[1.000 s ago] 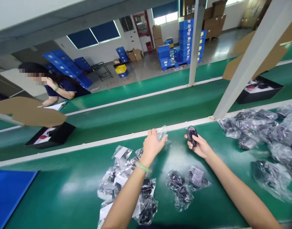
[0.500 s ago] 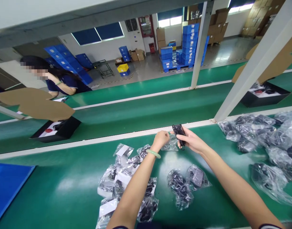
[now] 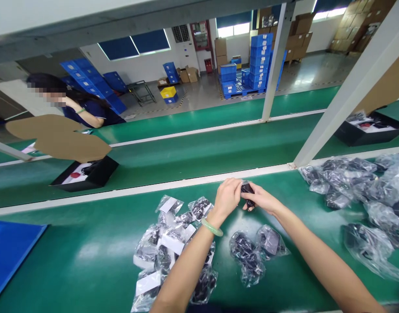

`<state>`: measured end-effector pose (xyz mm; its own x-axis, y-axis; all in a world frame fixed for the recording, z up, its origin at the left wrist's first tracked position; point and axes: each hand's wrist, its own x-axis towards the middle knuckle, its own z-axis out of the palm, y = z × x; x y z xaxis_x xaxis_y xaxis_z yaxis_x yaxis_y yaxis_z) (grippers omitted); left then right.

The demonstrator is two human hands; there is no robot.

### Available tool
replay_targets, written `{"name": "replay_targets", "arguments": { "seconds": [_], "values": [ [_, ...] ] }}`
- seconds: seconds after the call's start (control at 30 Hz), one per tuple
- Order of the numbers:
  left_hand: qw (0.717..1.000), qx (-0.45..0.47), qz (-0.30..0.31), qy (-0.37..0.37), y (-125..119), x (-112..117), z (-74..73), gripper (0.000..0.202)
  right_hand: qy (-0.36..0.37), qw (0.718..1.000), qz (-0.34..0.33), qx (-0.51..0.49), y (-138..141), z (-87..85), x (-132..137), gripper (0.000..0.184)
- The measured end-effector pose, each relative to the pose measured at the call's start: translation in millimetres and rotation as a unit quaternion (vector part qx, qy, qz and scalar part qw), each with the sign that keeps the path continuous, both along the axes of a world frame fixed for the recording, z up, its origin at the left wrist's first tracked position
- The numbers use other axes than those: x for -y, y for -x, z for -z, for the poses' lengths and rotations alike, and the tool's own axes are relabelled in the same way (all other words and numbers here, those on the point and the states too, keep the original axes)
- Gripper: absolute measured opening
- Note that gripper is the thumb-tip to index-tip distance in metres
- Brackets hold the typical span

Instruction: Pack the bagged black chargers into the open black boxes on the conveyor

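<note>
"Well, what's lying on that green tabletop (image 3: 88, 265)?"

"A heap of bagged pieces (image 3: 356, 178) on the right, a smaller pile of bags (image 3: 150, 241) with white slips (image 3: 148, 283) on the left, two bagged bundles (image 3: 247, 254) between."

"And the grip?"

"The right hand (image 3: 263, 198) is closed around a small black bundle (image 3: 247, 191), toward the tabletop's far side; the left hand (image 3: 226, 196) meets it, fingers bent in, though I can't tell what they pinch."

"Which step, then?"

"Two-handed work on that one bundle, I'd judge; the next move calls for a steady right hold and careful left fingers"
</note>
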<state>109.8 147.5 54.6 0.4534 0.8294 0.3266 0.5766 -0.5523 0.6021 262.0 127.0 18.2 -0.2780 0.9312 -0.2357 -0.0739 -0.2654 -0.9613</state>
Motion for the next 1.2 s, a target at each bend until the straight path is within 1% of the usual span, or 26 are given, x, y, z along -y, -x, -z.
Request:
{"name": "replay_targets", "arguments": {
  "seconds": [0.07, 0.17, 0.23, 0.3, 0.37, 0.4, 0.43, 0.5, 0.53, 0.57, 0.67, 0.7, 0.77, 0.8, 0.83, 0.87, 0.9, 0.93, 0.97, 1.0, 1.03, 1.07, 1.1, 1.13, 1.17, 1.2],
  "values": [
    [0.999, -0.009, 0.039, -0.003, 0, 9, 3.3, 0.024, -0.006, 1.000, -0.011, 0.026, 3, 1.5, 1, 0.031],
    [0.997, 0.000, 0.071, 0.009, 5, 17, 5.6, 0.023, -0.016, 0.998, -0.041, 0.048, 1, -3.6, 4, 0.028],
    [0.997, 0.026, 0.062, 0.025, 11, 19, 4.2, 0.022, -0.020, 0.997, -0.052, 0.044, -6, -12.5, 5, 0.032],
    [0.996, 0.063, 0.033, 0.050, 18, 18, 0.8, 0.021, -0.044, 0.996, -0.066, 0.048, -15, -25.0, 8, 0.038],
    [0.991, 0.107, -0.002, 0.076, 25, 16, -3.9, 0.021, -0.103, 0.982, -0.090, 0.128, -22, -40.9, 13, 0.041],
    [0.988, 0.129, -0.018, 0.087, 27, 15, -6.7, 0.022, -0.142, 0.964, -0.100, 0.202, -24, -50.0, 17, 0.040],
    [0.984, 0.149, -0.031, 0.097, 30, 14, -9.8, 0.022, -0.181, 0.934, -0.109, 0.287, -24, -59.8, 20, 0.035],
    [0.975, 0.184, -0.048, 0.112, 33, 13, -17.1, 0.023, -0.240, 0.859, -0.117, 0.437, -22, -80.0, 29, 0.017],
    [0.972, 0.198, -0.051, 0.118, 35, 12, -21.5, 0.023, -0.262, 0.826, -0.115, 0.485, -20, -89.6, 33, 0.013],
    [0.969, 0.209, -0.050, 0.125, 36, 13, -26.4, 0.023, -0.285, 0.800, -0.108, 0.516, -17, -98.1, 36, 0.014],
    [0.962, 0.232, -0.021, 0.141, 40, 17, -42.8, 0.022, -0.342, 0.736, -0.090, 0.577, -8, -115.1, 37, 0.034],
    [0.960, 0.239, -0.004, 0.147, 41, 20, -47.5, 0.021, -0.352, 0.713, -0.100, 0.597, -5, -118.0, 35, 0.033],
    [0.952, 0.264, 0.006, 0.158, 45, 29, -52.6, 0.019, -0.367, 0.673, -0.121, 0.631, 0, -121.4, 28, 0.009],
    [0.946, 0.279, -0.008, 0.168, 47, 35, -52.1, 0.021, -0.378, 0.662, -0.119, 0.636, 2, -122.6, 24, 0.006],
    [0.937, 0.292, -0.028, 0.189, 49, 42, -49.4, 0.025, -0.399, 0.658, -0.108, 0.629, 5, -123.6, 21, 0.015],
    [0.924, 0.300, -0.047, 0.231, 51, 49, -44.5, 0.032, -0.428, 0.657, -0.091, 0.614, 9, -124.5, 20, 0.019],
    [0.902, 0.308, -0.054, 0.298, 53, 56, -38.1, 0.042, -0.460, 0.654, -0.076, 0.596, 13, -124.9, 21, 0.019],
    [0.864, 0.321, -0.043, 0.385, 54, 63, -30.7, 0.051, -0.492, 0.647, -0.072, 0.578, 19, -124.8, 23, 0.018],
    [0.809, 0.344, -0.019, 0.476, 55, 68, -23.5, 0.059, -0.522, 0.637, -0.080, 0.562, 26, -123.8, 27, 0.017],
    [0.740, 0.386, 0.005, 0.550, 54, 71, -17.1, 0.066, -0.548, 0.627, -0.098, 0.545, 33, -121.7, 33, 0.016],
    [0.667, 0.443, 0.018, 0.598, 54, 72, -12.5, 0.070, -0.571, 0.618, -0.121, 0.527, 41, -118.4, 40, 0.016],
    [0.601, 0.507, 0.018, 0.618, 53, 72, -9.8, 0.073, -0.591, 0.609, -0.145, 0.508, 48, -113.9, 48, 0.016],
    [0.549, 0.565, 0.007, 0.615, 53, 70, -9.0, 0.075, -0.607, 0.605, -0.167, 0.488, 54, -108.4, 56, 0.017],
    [0.515, 0.612, -0.013, 0.600, 53, 67, -10.0, 0.073, -0.616, 0.606, -0.186, 0.468, 59, -102.3, 64, 0.019],
    [0.496, 0.645, -0.035, 0.580, 54, 63, -12.0, 0.067, -0.618, 0.613, -0.199, 0.450, 61, -95.7, 71, 0.022],
    [0.489, 0.667, -0.054, 0.560, 57, 60, -14.5, 0.059, -0.613, 0.628, -0.205, 0.433, 62, -89.1, 76, 0.025]
  ]
}}
